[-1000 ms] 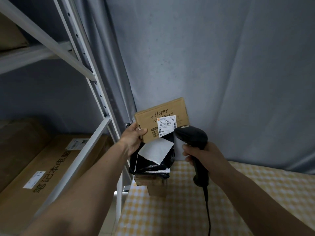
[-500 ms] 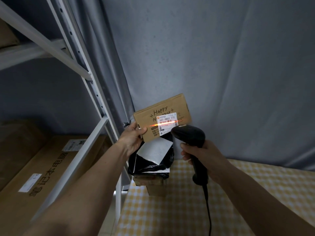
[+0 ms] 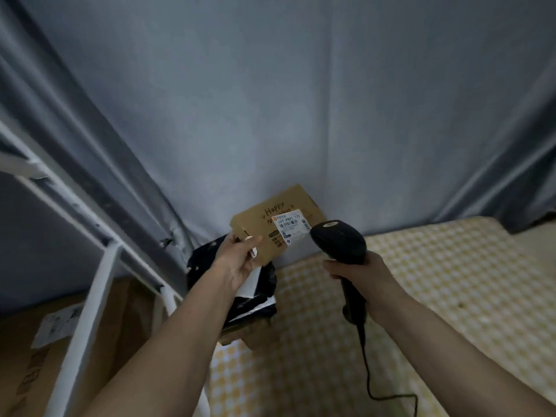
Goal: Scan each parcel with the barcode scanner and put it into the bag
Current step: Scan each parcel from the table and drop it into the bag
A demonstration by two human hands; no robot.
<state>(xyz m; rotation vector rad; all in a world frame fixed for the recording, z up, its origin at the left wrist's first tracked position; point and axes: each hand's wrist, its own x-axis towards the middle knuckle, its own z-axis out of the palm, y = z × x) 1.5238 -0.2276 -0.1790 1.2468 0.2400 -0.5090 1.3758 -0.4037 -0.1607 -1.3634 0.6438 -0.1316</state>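
The left hand (image 3: 237, 260) fingers clamp the cardboard parcel (image 3: 276, 227) by its lower-left corner; right hand (image 3: 361, 272) fingers wrap the barcode scanner (image 3: 340, 245) beside it. The parcel looks stiff, probably light.

Both bare forearms reach forward and upward from the bottom edge. The left hand (image 3: 237, 260), palm turned up, pinches the lower left edge of the parcel (image 3: 276, 227). Right of the parcel, the right hand (image 3: 361, 275) wraps the scanner (image 3: 340, 242) handle, knuckles facing up.
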